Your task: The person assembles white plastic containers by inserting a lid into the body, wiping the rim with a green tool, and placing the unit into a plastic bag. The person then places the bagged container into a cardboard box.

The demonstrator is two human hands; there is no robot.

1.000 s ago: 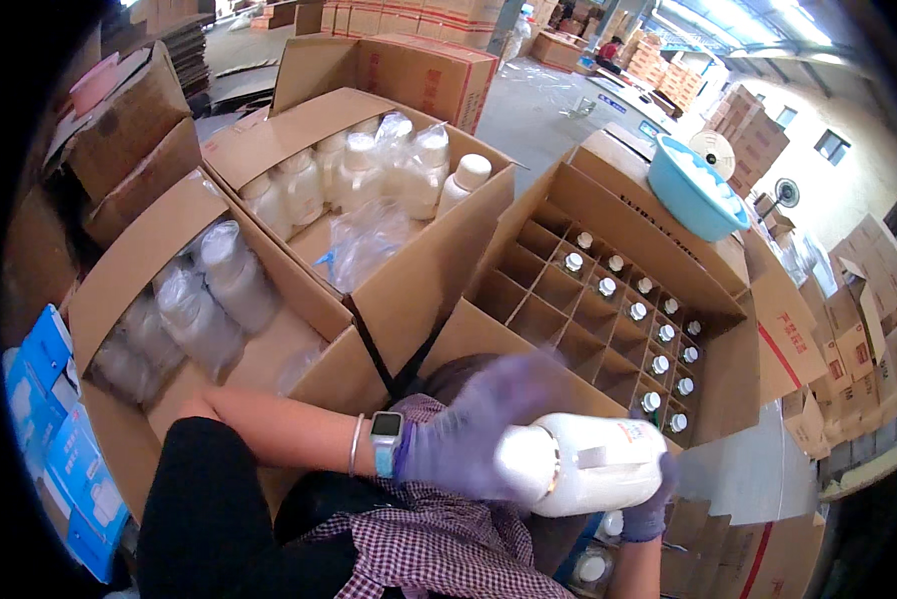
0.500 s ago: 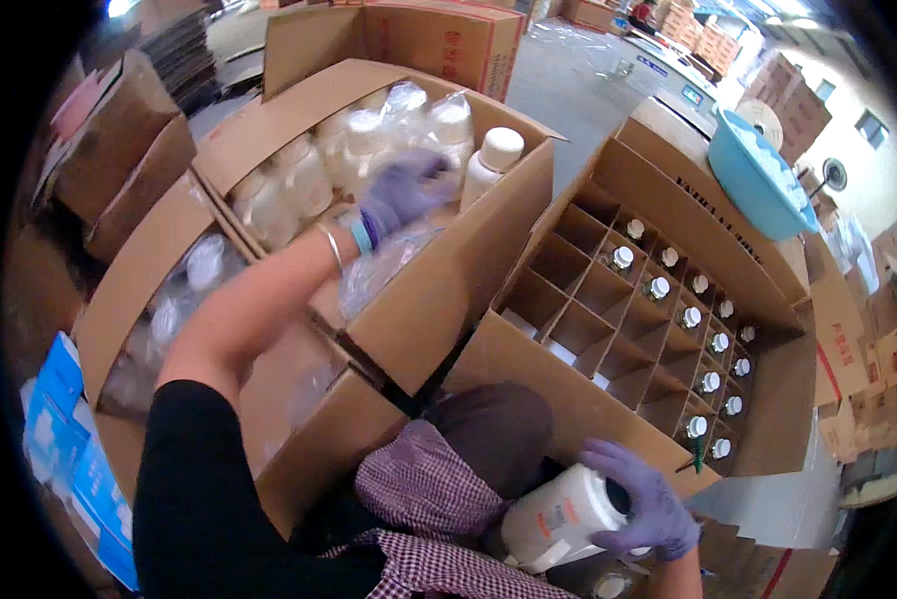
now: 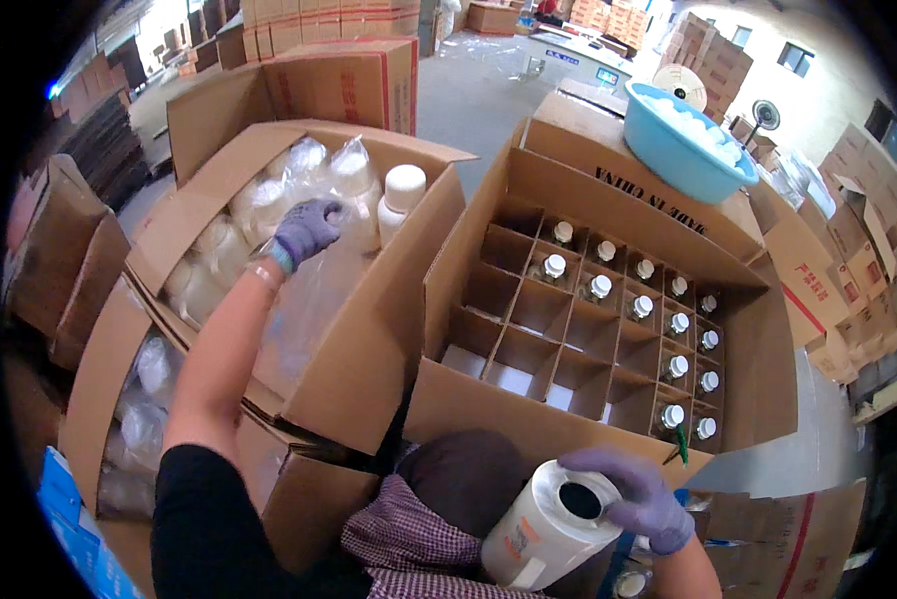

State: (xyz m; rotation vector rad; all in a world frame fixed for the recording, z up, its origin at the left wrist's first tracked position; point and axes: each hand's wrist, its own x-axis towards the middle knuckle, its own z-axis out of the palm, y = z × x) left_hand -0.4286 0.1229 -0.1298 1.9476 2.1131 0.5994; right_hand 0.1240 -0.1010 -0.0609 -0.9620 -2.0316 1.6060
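Note:
My gloved left hand (image 3: 309,232) is over the open carton at the left, fingers closed on a clear plastic bag (image 3: 319,290) that stretches down into it. White-capped bottles (image 3: 267,205), several wrapped in clear film, stand around it, and one unwrapped white bottle (image 3: 401,200) is just right of the hand. At my lap, my gloved right hand (image 3: 648,499) curls over the end of a white roll (image 3: 538,529). The roll is tilted, with a dark hole in its end and an orange-marked patch on its side.
A divided carton (image 3: 608,419) at the right holds several white-capped bottles in its far and right cells. Behind it stands a blue basin (image 3: 668,150) of white items. Another carton with wrapped bottles (image 3: 149,399) is at the near left. Green-handled snips (image 3: 680,446) hang on the divided carton's near edge.
The view has swung, shifting the cartons leftward. My left hand has closed on the bag and drawn its film up. My right hand stays on the roll, which now stands more upright.

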